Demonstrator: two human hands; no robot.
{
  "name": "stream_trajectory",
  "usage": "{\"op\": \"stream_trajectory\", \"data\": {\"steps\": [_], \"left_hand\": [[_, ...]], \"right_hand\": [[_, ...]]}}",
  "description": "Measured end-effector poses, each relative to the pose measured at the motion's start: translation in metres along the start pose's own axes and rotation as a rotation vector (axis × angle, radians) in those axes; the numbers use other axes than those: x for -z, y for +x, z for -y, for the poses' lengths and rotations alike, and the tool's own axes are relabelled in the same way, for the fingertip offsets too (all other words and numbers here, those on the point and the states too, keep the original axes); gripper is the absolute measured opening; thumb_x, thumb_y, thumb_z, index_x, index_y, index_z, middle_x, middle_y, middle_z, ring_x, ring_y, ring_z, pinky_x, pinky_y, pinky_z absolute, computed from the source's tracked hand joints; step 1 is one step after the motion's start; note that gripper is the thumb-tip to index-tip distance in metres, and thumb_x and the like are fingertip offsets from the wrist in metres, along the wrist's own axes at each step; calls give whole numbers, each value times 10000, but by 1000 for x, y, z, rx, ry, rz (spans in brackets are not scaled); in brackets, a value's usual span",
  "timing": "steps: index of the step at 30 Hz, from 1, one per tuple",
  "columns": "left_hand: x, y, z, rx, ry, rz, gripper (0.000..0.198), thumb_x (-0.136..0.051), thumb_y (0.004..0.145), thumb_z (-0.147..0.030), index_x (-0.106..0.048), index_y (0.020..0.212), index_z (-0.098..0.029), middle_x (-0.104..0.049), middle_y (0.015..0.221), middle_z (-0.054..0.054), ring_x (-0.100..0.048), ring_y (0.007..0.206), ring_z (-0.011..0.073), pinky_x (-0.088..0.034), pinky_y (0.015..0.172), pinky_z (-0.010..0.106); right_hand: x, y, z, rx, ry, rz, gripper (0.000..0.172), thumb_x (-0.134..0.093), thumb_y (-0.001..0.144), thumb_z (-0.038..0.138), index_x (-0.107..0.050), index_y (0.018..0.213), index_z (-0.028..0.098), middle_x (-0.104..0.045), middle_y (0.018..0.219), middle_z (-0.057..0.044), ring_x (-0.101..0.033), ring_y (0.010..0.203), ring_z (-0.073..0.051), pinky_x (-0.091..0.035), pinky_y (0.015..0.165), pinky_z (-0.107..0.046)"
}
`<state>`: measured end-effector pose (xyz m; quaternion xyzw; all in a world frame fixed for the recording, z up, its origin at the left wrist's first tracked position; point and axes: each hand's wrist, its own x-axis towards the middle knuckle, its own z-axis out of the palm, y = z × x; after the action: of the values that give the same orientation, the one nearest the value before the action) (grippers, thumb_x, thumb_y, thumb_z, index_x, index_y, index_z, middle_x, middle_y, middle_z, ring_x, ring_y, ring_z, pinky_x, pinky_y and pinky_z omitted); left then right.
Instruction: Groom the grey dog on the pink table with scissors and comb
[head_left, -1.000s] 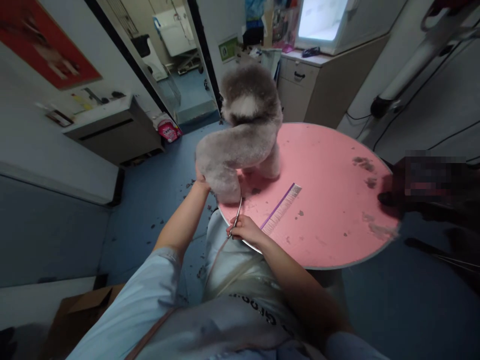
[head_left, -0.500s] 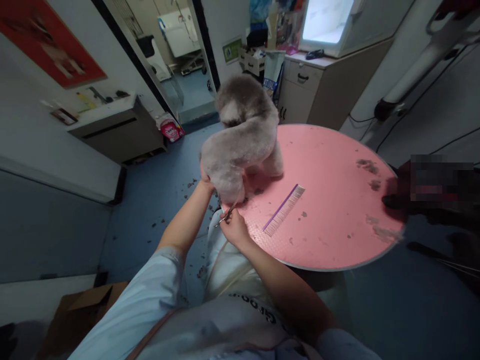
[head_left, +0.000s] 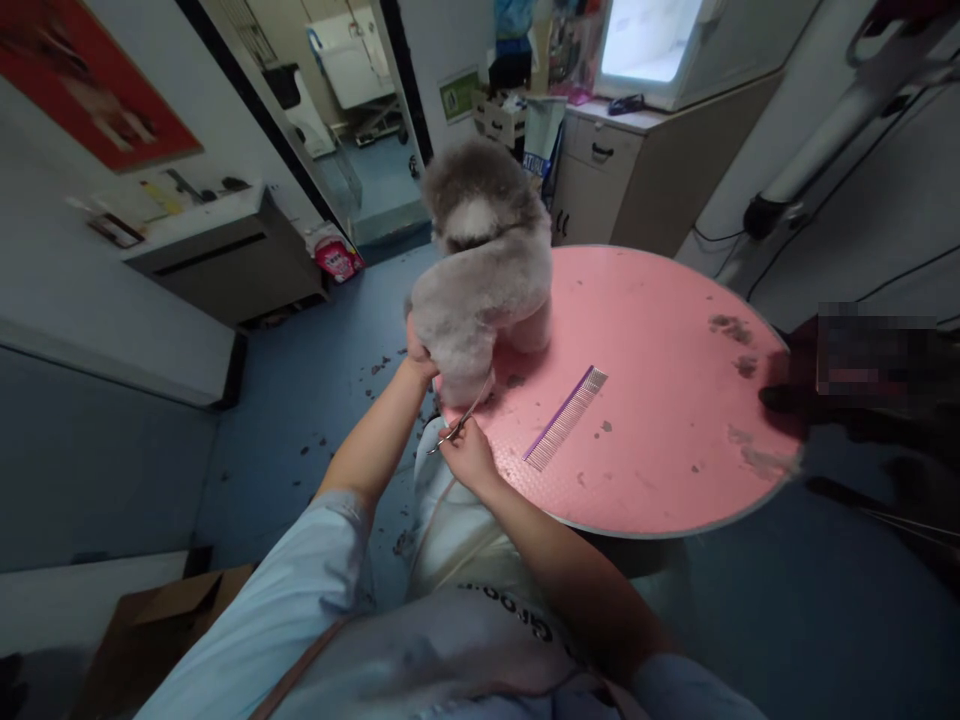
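Note:
A grey, fluffy dog [head_left: 487,280] stands at the left edge of the round pink table [head_left: 645,420], its rear towards me and its head turned away. My left hand [head_left: 420,348] grips the dog's hindquarters from the left side, its fingers mostly hidden by fur. In my right hand [head_left: 469,455] is a pair of scissors [head_left: 454,432], its blades pointing up beside the lower hind leg. A purple-backed metal comb [head_left: 564,420] lies on the table, to the right of my right hand.
Tufts of cut hair [head_left: 731,328] lie on the table and the floor. A dark, partly blurred shape [head_left: 795,390] touches the table's right edge. Behind stands a cabinet [head_left: 600,185]; a low wall unit [head_left: 217,255] is at left.
The dog's body and hind leg have shifted slightly right, and its head has turned a little. My left hand has moved slightly with it; the scissors stay by the leg.

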<state>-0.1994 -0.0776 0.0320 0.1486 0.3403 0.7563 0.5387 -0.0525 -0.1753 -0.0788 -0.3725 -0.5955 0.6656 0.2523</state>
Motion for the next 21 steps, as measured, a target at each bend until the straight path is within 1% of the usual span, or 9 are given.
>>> {"op": "stream_trajectory", "data": {"steps": [3, 6, 8, 10, 11, 13, 15, 18, 21], "left_hand": [[-1, 4, 2, -14, -67, 32, 551, -262, 963, -500, -688, 866, -165, -705, 833, 46, -622, 824, 170, -522, 862, 314], [2, 4, -1, -30, -91, -23, 591, -210, 971, -526, -679, 890, -176, -706, 825, 28, -612, 871, 167, -488, 945, 330], [6, 2, -3, -34, -95, -49, 601, -192, 972, -528, -670, 857, -184, -703, 818, 25, -597, 857, 162, -474, 962, 333], [7, -1, -6, -28, -95, -61, 613, -178, 971, -535, -655, 804, -189, -698, 808, 27, -581, 828, 164, -470, 952, 346], [7, -3, -8, -29, -92, -67, 619, -172, 970, -540, -646, 782, -189, -692, 792, 29, -573, 815, 166, -468, 948, 352], [5, -6, -12, -33, -82, -87, 629, -147, 977, -524, -628, 758, -184, -673, 738, 33, -559, 807, 170, -452, 960, 363], [1, -9, -15, -39, -76, -125, 635, -107, 992, -483, -613, 762, -177, -656, 696, 28, -540, 817, 163, -413, 1010, 368], [-6, -11, -19, -64, -97, -139, 606, -85, 1003, -420, -602, 793, -185, -656, 686, 10, -521, 860, 151, -363, 1060, 356], [-12, -10, -19, -46, -100, -4, 578, -119, 993, -438, -629, 896, -183, -694, 792, 20, -546, 890, 167, -402, 995, 348]], "right_hand": [[-2, -3, -2, -35, 98, 2, 318, -665, 682, 169, -436, 886, 254, -671, 906, -7, -678, 825, -173, -541, 769, -308], [-3, -14, -3, -90, 208, 7, 317, -642, 682, 164, -416, 884, 257, -669, 893, 1, -685, 855, -175, -545, 794, -315], [2, -27, -2, -92, 240, 20, 300, -616, 690, 153, -418, 891, 256, -674, 911, -6, -689, 873, -174, -542, 803, -313], [17, -41, 1, -41, 184, 24, 272, -621, 697, 164, -457, 896, 250, -680, 937, -15, -684, 874, -179, -533, 791, -306], [28, -46, 4, -6, 101, 25, 222, -628, 717, 188, -487, 878, 246, -685, 920, -18, -680, 860, -187, -524, 776, -305], [57, -53, 15, 53, -206, 23, 97, -628, 796, 284, -545, 781, 236, -691, 811, -35, -671, 821, -215, -497, 756, -319], [90, -52, 30, 40, -637, 6, 239, -595, 870, 379, -580, 695, 217, -693, 736, -94, -679, 837, -267, -466, 786, -365], [139, -48, 52, -141, -1185, -35, 320, -598, 883, 449, -663, 800, 147, -715, 845, -220, -689, 904, -350, -446, 817, -444], [183, -53, 63, -366, -1368, -38, 346, -595, 877, 439, -671, 974, 116, -707, 1015, -242, -683, 978, -367, -475, 775, -435]]}}
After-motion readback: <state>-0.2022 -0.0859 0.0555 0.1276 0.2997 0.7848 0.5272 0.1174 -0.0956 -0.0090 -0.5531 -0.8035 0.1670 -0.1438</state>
